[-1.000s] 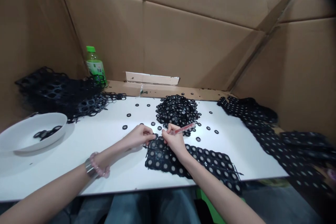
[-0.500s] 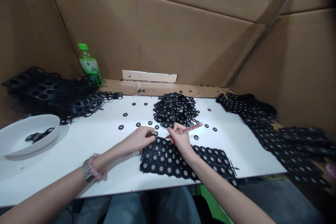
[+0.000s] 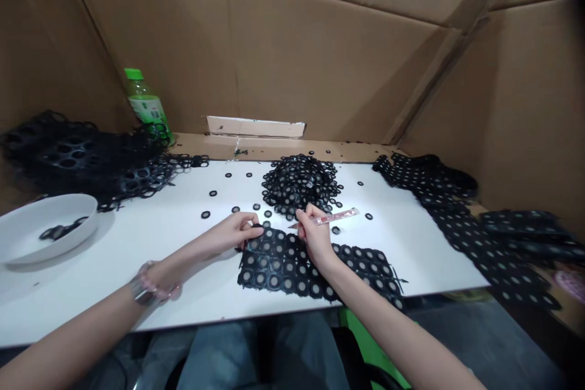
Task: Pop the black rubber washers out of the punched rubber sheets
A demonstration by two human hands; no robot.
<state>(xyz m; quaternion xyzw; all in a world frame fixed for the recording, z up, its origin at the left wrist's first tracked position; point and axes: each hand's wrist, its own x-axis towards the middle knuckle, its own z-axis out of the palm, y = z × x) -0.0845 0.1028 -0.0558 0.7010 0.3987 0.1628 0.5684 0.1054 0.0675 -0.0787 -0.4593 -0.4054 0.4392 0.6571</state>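
white plastic is curving around a bowl (image 3: 41,253) at the far left, its rim running out of view and the dark scraps (image 3: 63,230) inside blurring together. the left hand (image 3: 231,234) is pinching a small dark piece at the upper left corner of the spotted sheet (image 3: 274,264); whether that piece is belonging to the sheet or lying loose, i cannot tell, since fingertips are covering it. a ring (image 3: 267,224) that was sitting at those fingertips is now resting by the sheet's upper edge, so it is probably coming away as a finished piece. the sheet is lying flat on the desk (image 3: 159,225), below the pile of rings (image 3: 299,183), with the right forearm hiding part of it. the right hand (image 3: 315,237) is closing its grip around a slim pointed tool (image 3: 338,216), and the gap between the hands is widening; the tip is showing above the sheet, seemingly doing no work, though its contact is staying unclear. farther right, a pink object (image 3: 569,283) is blurring at the frame's edge.
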